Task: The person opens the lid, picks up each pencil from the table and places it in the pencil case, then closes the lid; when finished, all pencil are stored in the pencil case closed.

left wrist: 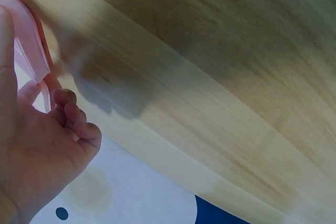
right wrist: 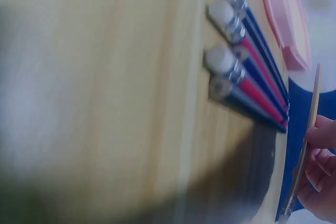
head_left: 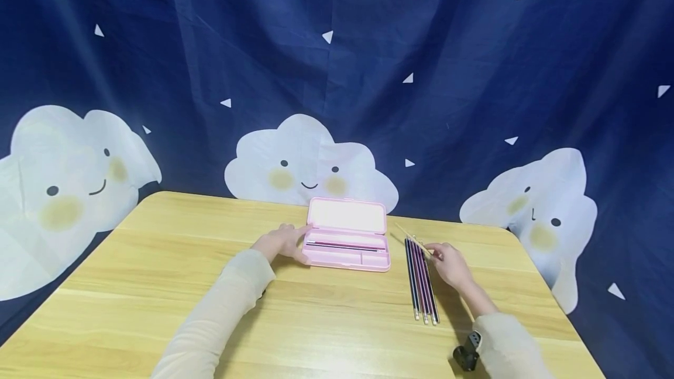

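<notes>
A pink pencil case [head_left: 375, 261] lies with its lid raised at the table's back; dark and reddish pencils [head_left: 344, 246] rest in its long compartment. At its left side, my left hand [head_left: 286, 241] touches it with thumb and forefinger spread; the left wrist view shows the palm [left wrist: 44, 150] and the other fingers bent loosely. My right hand [head_left: 450, 265] pinches a slim tan stick [head_left: 412, 238], raised at a slant above the far ends of several striped pencils [head_left: 421, 285]. In the right wrist view the stick [right wrist: 313, 100] has a silvery lower end; its exact kind is unclear.
The wooden table [head_left: 316, 320] ends at a dark blue curtain [head_left: 274, 45] with white clouds. A small black device [head_left: 467, 352] sits by my right cuff. The loose pencils' eraser ends [right wrist: 220, 59] point toward the table's near side.
</notes>
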The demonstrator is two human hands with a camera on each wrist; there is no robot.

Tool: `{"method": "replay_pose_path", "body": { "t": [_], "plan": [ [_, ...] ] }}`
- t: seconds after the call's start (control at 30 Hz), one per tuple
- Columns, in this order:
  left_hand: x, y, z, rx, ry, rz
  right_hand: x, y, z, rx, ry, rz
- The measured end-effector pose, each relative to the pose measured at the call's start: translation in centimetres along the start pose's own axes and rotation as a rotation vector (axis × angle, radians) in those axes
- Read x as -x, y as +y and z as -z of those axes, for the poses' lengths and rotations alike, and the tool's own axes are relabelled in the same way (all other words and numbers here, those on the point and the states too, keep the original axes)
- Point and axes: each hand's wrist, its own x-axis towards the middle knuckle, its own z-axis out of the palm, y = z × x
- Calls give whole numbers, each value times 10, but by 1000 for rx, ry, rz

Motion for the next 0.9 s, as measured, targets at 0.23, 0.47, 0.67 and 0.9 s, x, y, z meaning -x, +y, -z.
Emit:
{"method": "replay_pose_path", "body": {
  "t": [0.23,0.47,0.67,0.9],
  "plan": [
    [-1,0,0,5,-1,3,-11,-15,-10,-9,33,44],
    [-2,-2,-2,-2,-10,19,-21,-33,-22,-28,31,85],
    [-2,-2,-3,-2,-11,19,-27,-48,-33,-53,-2,149],
    [-3,-2,-2,11,-9,11,-32,-68,-45,-112,-49,187]
  ]
}}
